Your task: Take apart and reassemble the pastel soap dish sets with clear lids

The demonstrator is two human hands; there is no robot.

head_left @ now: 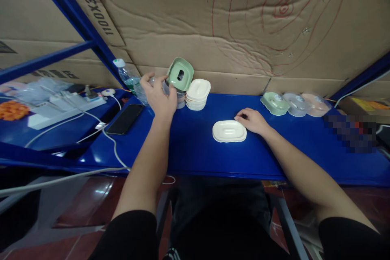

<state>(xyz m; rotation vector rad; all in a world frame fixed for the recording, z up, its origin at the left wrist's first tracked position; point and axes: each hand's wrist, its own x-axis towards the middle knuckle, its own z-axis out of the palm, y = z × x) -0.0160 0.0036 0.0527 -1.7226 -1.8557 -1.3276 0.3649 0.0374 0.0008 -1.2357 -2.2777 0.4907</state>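
My left hand (pixel 161 95) reaches to the back of the blue table. Its thumb and index finger are at the left edge of a green plastic cover (pixel 173 80) with a dark slot, which is tilted up above a stack of greyish and pinkish pieces (pixel 182 100). The other fingers are spread. Right beside it rises a stack of cream plastic lids (pixel 198 91). Another cream plastic lid (pixel 228 131) with a raised middle ridge lies flat in front of me. My right hand (pixel 252 121) rests with curled fingers, the tips at that lid's upper right corner.
A clear bottle (pixel 126 75) and a black phone (pixel 124 119) are on the left, near white cables and a power strip (pixel 63 109). Green, grey and pink assembled pieces (pixel 276 103) sit at the back right. A cardboard wall (pixel 170 16) rises behind the table (pixel 198 156).
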